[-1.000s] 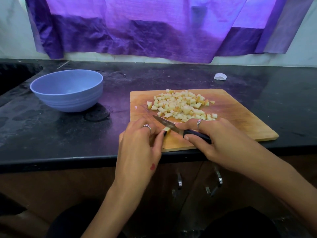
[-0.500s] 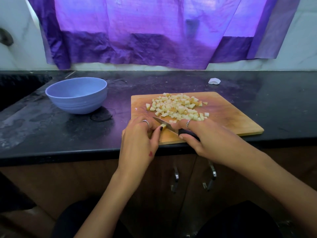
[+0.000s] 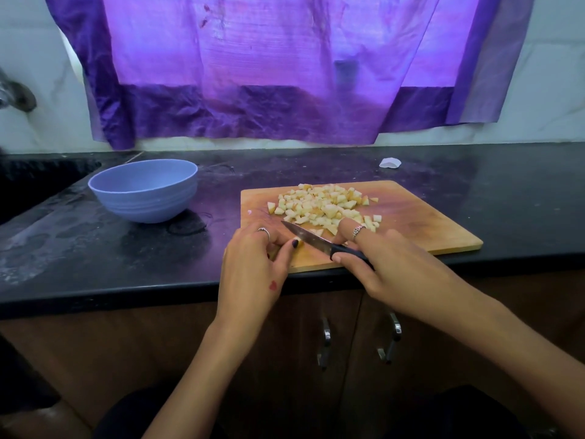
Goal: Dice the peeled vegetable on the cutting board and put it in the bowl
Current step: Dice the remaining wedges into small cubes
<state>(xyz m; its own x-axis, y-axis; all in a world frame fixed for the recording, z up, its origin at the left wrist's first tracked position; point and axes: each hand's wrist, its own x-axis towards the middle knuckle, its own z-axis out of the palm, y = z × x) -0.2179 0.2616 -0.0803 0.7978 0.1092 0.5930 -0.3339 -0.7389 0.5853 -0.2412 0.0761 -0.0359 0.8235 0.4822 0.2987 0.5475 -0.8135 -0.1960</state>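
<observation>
Where the black bench (image 3: 95,258) runs off to the left, a dark sink recess (image 3: 34,182) sits at the far left edge. Blue bowl (image 3: 144,190) stands upright on the bench, left of the board and well apart from it; nothing visible inside. Wooden cutting board (image 3: 437,223) lies right of centre, its near edge close to the bench front. Left hand (image 3: 256,264), ring on one finger, rests at the board's near left corner, fingers curled, pinching a small pale vegetable piece (image 3: 299,243) that is mostly hidden under the fingertips. Knife (image 3: 311,239) lies across the near part of the board, blade pointing left and far, its edge just beside that piece. Right hand (image 3: 389,267) grips the knife's dark handle, ringed forefinger extended toward the pile. Diced vegetable (image 3: 326,204) is heaped on the far middle of the board, a few cubes scattered to the right. Small white scrap (image 3: 391,162) on the bench beyond the board, far right. Purple cloth (image 3: 253,74) hangs on the wall behind.
</observation>
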